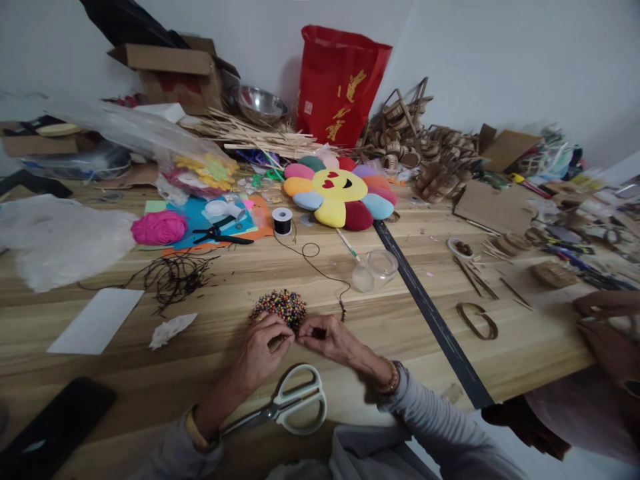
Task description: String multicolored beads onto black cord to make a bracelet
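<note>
My left hand (265,345) is closed in a pinch at the near edge of a heap of small multicoloured beads (279,305); what its fingertips hold is too small to make out. Facing it, my right hand (333,340) pinches too, fingertips almost touching the left ones. A thin black cord (325,272) runs from a spool (283,221) to behind my right hand, with a few beads (343,311) strung near that end. The part of the cord in my right fingers is hard to see. Pale-handled scissors (300,399) lie just below my hands.
A tangle of black cord (175,277), white paper (97,321) and a crumpled tissue (173,330) lie left. A clear jar (383,265), flower cushion (340,190) and dark strip (430,310) are beyond and right. Another person's hand (607,327) works at far right. A phone (57,427) lies near left.
</note>
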Demonstrator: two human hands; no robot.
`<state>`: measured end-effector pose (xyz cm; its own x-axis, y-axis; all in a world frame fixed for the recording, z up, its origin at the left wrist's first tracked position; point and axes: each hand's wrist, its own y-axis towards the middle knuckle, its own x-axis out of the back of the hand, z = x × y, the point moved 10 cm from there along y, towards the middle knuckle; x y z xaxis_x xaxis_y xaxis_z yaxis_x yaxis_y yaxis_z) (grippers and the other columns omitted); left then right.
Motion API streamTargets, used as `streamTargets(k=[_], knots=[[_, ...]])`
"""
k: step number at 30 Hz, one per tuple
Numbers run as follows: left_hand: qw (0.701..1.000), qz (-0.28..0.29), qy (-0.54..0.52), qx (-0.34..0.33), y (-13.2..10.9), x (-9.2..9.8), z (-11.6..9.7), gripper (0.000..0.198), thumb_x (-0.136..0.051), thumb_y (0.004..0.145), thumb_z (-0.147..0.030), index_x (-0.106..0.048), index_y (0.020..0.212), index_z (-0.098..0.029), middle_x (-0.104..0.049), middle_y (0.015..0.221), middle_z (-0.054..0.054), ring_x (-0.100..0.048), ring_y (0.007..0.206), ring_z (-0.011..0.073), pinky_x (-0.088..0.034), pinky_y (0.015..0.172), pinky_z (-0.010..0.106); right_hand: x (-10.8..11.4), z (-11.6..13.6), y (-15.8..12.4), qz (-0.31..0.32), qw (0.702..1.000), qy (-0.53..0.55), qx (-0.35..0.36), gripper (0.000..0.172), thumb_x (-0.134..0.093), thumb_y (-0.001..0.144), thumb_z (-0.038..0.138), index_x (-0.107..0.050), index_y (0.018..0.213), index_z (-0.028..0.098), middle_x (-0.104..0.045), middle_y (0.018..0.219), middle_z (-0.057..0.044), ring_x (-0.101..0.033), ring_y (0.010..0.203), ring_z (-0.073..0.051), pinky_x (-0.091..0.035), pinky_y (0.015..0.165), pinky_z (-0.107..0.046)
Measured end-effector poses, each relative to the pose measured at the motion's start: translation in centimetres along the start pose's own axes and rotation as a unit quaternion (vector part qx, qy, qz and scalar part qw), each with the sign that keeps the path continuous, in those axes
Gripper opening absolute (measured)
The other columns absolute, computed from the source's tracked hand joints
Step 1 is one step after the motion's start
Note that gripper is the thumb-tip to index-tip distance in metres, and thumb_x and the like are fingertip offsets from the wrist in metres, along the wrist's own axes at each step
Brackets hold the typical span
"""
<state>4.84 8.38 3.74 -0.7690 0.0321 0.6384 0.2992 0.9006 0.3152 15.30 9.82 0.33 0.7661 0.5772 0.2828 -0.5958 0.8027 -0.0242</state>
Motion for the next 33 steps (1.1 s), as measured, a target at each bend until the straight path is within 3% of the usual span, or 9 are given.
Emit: streamTargets(k=[8,14,21,33], knots=[[0.999,0.014,-0.001,-0.033,0.0,1.8,1.1,0.014,-0.057,0.082,-0.015,-0.067,0.074,-0.019,-0.067,0.072,0.002,-0.058,0.071,0.0163,-0.046,0.072,0.031,0.4,-0.3,0.0,0.005,1.000,-0.005,0.003,0.010,-0.058,0.084,0.021,-0.063,0.078,0.014,-0.056,0.070,0.000,-0.047,0.061,-0.010,-0.037,0.058,-0.022],[0.993,0.092,0.020,-0.072,-0.8,0.3,0.7,0.016,-0.056,0.085,-0.014,-0.070,0.079,-0.020,-0.067,0.077,0.003,-0.058,0.075,0.0168,-0.046,0.071,0.029,0.3,1.3,0.1,0.007,0.999,-0.023,0.044,0.017,-0.059,0.088,0.027,-0.065,0.077,0.014,-0.061,0.080,-0.004,-0.053,0.074,-0.014,-0.041,0.067,-0.024],[0.986,0.109,0.087,-0.094,-1.5,-0.9,-0.2,0.016,-0.054,0.089,-0.014,-0.069,0.086,-0.020,-0.063,0.081,0.003,-0.056,0.079,0.0173,-0.045,0.075,0.031,0.3,0.5,0.1,-0.014,1.000,0.000,0.019,0.019,-0.061,0.086,0.031,-0.065,0.078,0.014,-0.063,0.078,-0.004,-0.054,0.072,-0.014,-0.041,0.065,-0.025],[0.977,0.110,0.139,-0.120,-1.3,-0.8,-0.4,0.017,-0.053,0.090,-0.014,-0.069,0.086,-0.020,-0.064,0.081,0.003,-0.056,0.080,0.0184,-0.043,0.080,0.033,1.3,-1.0,0.1,-0.079,0.993,0.084,-0.017,0.028,-0.065,0.080,0.042,-0.063,0.076,0.014,-0.059,0.072,-0.002,-0.051,0.066,-0.012,-0.040,0.062,-0.024]])
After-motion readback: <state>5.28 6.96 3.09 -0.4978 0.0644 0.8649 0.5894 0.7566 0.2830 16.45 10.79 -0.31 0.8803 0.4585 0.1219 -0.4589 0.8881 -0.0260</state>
